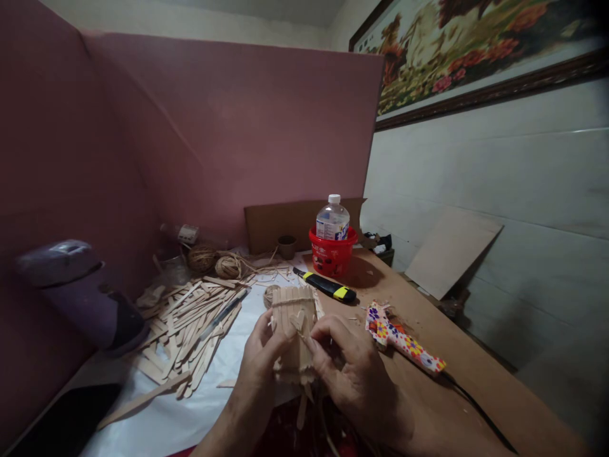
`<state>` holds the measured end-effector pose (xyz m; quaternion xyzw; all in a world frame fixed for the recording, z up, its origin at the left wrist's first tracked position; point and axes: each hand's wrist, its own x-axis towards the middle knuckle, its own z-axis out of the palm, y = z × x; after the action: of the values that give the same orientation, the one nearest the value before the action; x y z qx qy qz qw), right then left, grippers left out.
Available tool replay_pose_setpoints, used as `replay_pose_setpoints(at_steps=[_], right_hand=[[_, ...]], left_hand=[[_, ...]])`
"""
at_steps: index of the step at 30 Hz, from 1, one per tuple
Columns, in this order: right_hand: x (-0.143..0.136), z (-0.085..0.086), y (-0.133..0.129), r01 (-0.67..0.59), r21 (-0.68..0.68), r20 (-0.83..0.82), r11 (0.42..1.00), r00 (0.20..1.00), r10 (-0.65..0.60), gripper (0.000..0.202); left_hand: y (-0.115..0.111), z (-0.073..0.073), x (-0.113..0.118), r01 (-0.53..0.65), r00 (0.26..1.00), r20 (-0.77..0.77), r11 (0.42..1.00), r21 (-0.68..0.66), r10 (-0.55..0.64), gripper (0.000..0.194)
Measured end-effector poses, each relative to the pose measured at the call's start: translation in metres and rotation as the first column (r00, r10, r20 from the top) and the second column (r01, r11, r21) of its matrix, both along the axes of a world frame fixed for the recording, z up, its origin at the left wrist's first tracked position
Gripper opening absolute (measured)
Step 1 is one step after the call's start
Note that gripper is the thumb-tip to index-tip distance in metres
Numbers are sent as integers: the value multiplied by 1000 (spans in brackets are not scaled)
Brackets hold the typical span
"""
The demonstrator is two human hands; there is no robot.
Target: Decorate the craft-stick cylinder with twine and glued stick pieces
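Note:
Near the table's front, my left hand (259, 362) is closed around the left side of a small panel of wooden craft sticks (292, 304), bound with twine across its upper part. My right hand (349, 362) is at the panel's right side, thumb and fingers pinched by a small pale heart-shaped piece (298, 319) on the panel's face. Whether that pinch grips the heart's lower edge or a bit of twine is hard to make out. A loose stick (301, 409) and strands of twine hang below the panel.
Loose craft sticks (190, 330) lie piled on the left, behind them twine balls (228, 266). A utility knife (328, 285) and a red bucket (333, 257) holding a plastic bottle (334, 219) are beyond my hands. A flower-patterned glue gun (404, 339) with a cord lies right.

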<state>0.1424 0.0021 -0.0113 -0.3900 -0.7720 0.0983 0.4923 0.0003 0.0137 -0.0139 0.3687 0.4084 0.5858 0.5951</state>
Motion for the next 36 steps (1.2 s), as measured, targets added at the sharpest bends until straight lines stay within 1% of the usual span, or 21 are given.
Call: replay_pose_setpoints(at_steps=[6, 10, 14, 18, 20, 25, 28, 33, 36], right_hand=[[2, 0, 2, 17, 41, -41, 999, 999, -16, 12], [5, 0, 8, 40, 80, -62, 996, 997, -35, 11], [8, 0, 12, 41, 89, -75, 995, 997, -35, 12], [8, 0, 14, 58, 100, -80, 993, 996, -50, 11], [7, 1, 15, 67, 104, -86, 992, 995, -58, 11], [7, 3, 14, 54, 101, -94, 993, 995, -45, 10], [8, 3, 13, 64, 102, -100, 993, 994, -54, 10], [7, 4, 12, 74, 103, -106, 992, 992, -63, 11], [7, 5, 11, 68, 91, -116, 994, 992, -57, 11]], left_hand=[[-4, 4, 2, 44, 998, 57, 998, -53, -41, 41], [-8, 12, 2, 83, 991, 120, 987, -138, -67, 40], [-12, 18, 2, 81, 987, 147, 990, -119, -63, 35], [-14, 19, 1, 139, 975, 189, 985, -98, -118, 33], [-14, 20, 1, 142, 971, 204, 987, -81, -123, 32], [-14, 22, 1, 120, 979, 180, 980, -158, -91, 37], [-15, 25, 1, 125, 977, 192, 980, -155, -94, 40], [-17, 29, 1, 151, 973, 200, 972, -180, -114, 33], [-18, 30, 0, 159, 972, 206, 965, -207, -115, 34]])
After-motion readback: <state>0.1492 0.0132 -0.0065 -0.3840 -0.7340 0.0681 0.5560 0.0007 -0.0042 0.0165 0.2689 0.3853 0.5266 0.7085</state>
